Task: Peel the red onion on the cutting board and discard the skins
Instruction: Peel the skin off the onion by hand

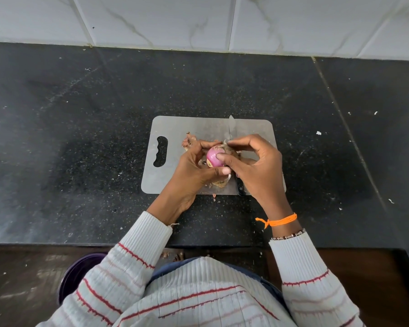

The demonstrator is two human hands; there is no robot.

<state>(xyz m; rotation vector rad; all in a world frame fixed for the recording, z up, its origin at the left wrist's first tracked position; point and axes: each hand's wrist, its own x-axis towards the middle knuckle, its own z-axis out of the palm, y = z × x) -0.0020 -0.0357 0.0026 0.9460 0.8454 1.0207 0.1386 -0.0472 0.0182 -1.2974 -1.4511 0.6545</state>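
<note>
Where both hands meet above the cutting board, red onion pinched between curled left fingers and right fingers.

The person wears a ribbed white sweater with thin red and faint pink stripes, filling the lower middle of the frame. Both sleeves end in ribbed cuffs. At the right wrist sit a knotted orange thread and a beaded bracelet.
</note>
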